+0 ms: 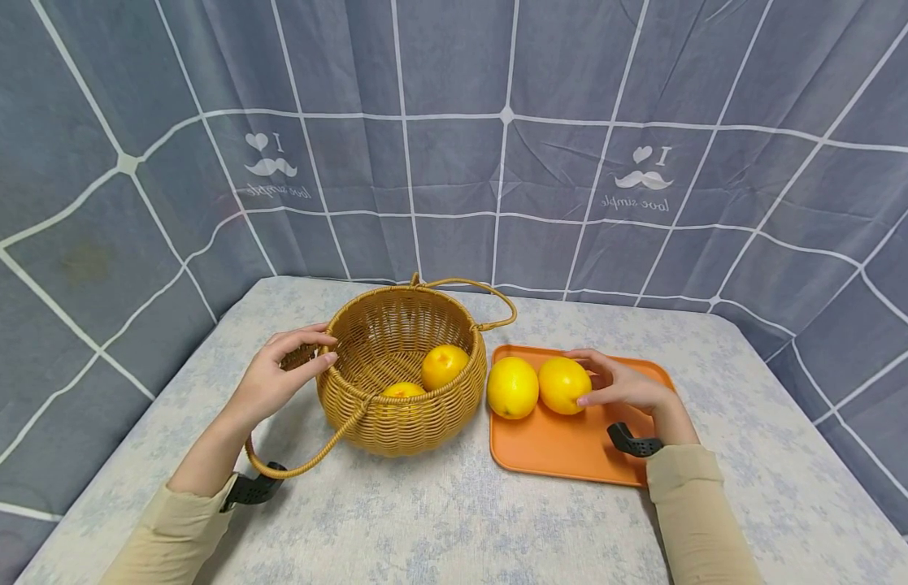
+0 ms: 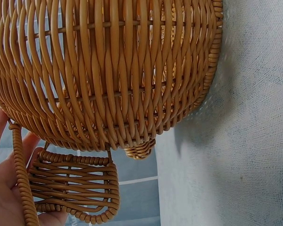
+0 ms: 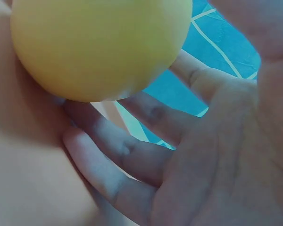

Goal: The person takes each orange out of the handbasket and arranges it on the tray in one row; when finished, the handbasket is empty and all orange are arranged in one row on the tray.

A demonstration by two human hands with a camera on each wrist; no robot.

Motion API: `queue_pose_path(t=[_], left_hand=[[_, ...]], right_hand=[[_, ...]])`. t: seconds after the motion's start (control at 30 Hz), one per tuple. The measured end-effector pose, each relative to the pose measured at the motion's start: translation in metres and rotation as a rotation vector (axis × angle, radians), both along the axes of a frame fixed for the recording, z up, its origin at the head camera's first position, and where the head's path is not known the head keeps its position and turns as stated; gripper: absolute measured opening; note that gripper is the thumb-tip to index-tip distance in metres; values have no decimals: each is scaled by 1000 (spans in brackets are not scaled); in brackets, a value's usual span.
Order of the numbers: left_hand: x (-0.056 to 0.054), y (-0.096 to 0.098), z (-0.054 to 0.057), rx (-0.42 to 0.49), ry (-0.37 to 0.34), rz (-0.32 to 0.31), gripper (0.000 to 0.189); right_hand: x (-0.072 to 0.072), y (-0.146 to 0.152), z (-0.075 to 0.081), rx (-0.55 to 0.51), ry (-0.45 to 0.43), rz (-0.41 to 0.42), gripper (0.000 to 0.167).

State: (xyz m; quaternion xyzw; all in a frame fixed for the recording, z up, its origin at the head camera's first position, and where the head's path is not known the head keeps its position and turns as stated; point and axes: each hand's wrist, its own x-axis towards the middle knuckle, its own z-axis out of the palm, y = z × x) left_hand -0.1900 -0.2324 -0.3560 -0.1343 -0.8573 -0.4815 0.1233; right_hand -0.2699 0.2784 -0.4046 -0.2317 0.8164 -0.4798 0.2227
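A wicker basket (image 1: 402,422) stands on the table with two lemons inside, one lemon (image 1: 445,367) at its right and another lemon (image 1: 404,390) partly hidden by the front rim. My left hand (image 1: 278,370) holds the basket's left rim, fingertips and thumb at the edge; the left wrist view has the woven side (image 2: 113,80) and a small woven flap (image 2: 75,181) by that hand. On an orange tray (image 1: 556,455) lie two lemons side by side. My right hand (image 1: 625,383) grips the right-hand lemon (image 1: 562,385), its fingers curved round it. The other lemon (image 1: 512,388) touches it on the left.
One basket handle (image 1: 314,463) hangs outward over my left wrist, and the other handle (image 1: 490,296) sticks out at the back right. The tray's left edge sits close beside the basket. A grey checked curtain (image 1: 454,162) surrounds the back and sides of the table (image 1: 424,520).
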Motion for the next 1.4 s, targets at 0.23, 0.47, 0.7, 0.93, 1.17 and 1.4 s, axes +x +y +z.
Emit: queue_pose_path(t=[0.23,0.47,0.7,0.93,1.17,1.4], left_hand=[[0,0,0,-1,3,-3,27],[1,0,1,4,-2,-7,26],[1,1,1,0,-2,-5,26],[1,1,1,-2,-7,-8,27],[1,0,0,1,-7,-8,26],[1,0,1,1,-10,-6,27]], right_hand=[[2,2,0,-37,-12,18,72],[0,2,-2,-62,-51,46,72],[1,3,-2,-104,-56,87,70],[1,6,-2,-125,-110,91,65],[1,11,-6,-146,-157,47,58],[2,10,-7,-150,-152,-19,57]])
